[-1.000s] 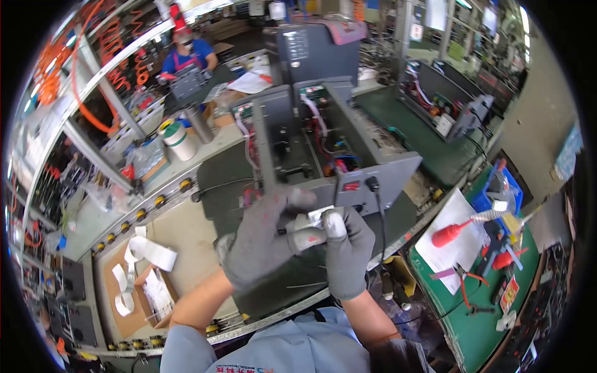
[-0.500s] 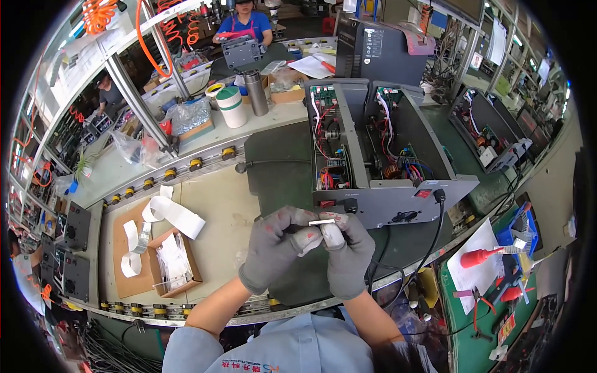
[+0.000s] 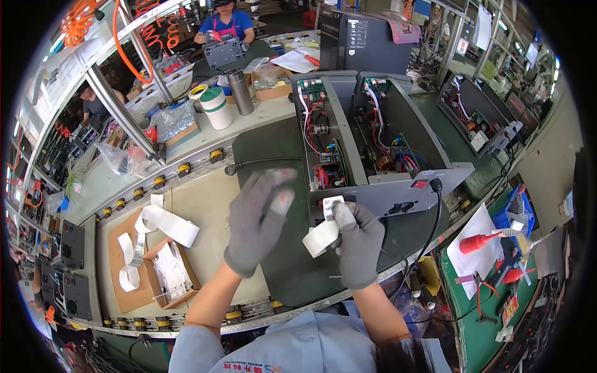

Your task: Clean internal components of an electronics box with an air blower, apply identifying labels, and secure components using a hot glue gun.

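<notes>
Workshop assembly line filled the frame, with a dark green mat (image 3: 273,155) on the pale bench in the middle. On the mat, upper centre, sat two open grey metal chassis side by side: left one (image 3: 326,140), right one (image 3: 404,133), both full of circuit boards and coloured wires. Right hand (image 3: 357,245), in a grey glove, was pinched shut on one white paper strip (image 3: 322,236) at centre frame, just below the left chassis. Left hand (image 3: 255,221), gloved too, hung loosely open beside it, holding nothing I could make out. Lower left had one cardboard box (image 3: 168,280) with more white strips looped around. One red-handled screwdriver (image 3: 482,241) lay at right.
</notes>
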The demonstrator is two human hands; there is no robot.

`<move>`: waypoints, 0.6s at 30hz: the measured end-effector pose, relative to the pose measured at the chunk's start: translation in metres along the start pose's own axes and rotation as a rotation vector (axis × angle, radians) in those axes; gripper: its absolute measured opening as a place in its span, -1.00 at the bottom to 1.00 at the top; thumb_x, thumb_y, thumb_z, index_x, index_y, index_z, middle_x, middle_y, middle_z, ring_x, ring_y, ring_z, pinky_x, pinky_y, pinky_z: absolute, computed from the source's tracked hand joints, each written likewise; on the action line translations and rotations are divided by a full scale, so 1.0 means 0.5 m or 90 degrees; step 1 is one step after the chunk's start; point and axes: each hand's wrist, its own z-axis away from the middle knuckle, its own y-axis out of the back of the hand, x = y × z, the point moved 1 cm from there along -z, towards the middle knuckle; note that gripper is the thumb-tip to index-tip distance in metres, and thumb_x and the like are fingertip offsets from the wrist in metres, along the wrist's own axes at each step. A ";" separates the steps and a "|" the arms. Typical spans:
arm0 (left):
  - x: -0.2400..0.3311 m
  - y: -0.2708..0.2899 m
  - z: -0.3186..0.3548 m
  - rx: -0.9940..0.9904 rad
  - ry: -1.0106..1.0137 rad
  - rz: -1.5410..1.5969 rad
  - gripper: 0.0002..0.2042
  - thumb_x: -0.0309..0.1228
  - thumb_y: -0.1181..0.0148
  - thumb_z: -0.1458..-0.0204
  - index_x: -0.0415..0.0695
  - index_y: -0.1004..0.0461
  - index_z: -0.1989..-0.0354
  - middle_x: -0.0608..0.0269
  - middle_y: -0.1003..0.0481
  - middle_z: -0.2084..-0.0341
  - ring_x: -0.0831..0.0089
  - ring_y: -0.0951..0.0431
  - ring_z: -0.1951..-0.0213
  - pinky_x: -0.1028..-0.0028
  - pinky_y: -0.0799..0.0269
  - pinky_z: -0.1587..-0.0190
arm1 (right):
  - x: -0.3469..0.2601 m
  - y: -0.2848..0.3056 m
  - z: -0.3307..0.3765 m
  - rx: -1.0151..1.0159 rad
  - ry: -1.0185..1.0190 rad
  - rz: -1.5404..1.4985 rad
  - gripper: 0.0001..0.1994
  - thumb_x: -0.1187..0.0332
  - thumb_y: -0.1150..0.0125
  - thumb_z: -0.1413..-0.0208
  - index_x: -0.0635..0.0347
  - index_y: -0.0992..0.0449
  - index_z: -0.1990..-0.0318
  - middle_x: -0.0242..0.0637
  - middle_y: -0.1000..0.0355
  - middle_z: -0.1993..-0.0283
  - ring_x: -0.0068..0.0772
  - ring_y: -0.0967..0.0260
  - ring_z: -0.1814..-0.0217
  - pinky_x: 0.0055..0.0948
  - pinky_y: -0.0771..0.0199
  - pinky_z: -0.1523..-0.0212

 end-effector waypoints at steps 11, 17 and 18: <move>-0.055 -0.072 -0.052 -0.156 0.008 0.150 -0.73 -0.33 0.05 -0.19 -0.26 -0.52 0.26 0.02 -0.55 0.49 0.21 -0.57 0.45 0.40 -0.43 0.36 | 0.026 -0.005 -0.024 0.042 0.018 0.049 -0.81 0.34 -0.20 -0.10 0.33 -0.55 0.35 -0.45 -0.41 0.57 -0.76 -0.27 0.58 -0.66 -0.25 0.61; -0.061 -0.067 -0.049 -0.170 0.036 0.126 -0.70 -0.30 0.06 -0.19 -0.26 -0.53 0.29 0.03 -0.52 0.55 0.26 -0.53 0.53 0.43 -0.39 0.42 | 0.035 -0.009 -0.030 0.053 0.030 0.089 -0.81 0.36 -0.20 -0.10 0.35 -0.56 0.33 -0.40 -0.43 0.56 -0.76 -0.28 0.57 -0.64 -0.29 0.60; -0.060 -0.067 -0.049 -0.150 0.003 0.108 -0.70 -0.29 0.06 -0.19 -0.26 -0.54 0.29 0.04 -0.51 0.57 0.29 -0.51 0.54 0.43 -0.38 0.43 | 0.036 -0.009 -0.030 0.053 0.060 0.094 -0.81 0.36 -0.21 -0.10 0.36 -0.55 0.33 -0.40 -0.43 0.56 -0.76 -0.28 0.57 -0.63 -0.29 0.61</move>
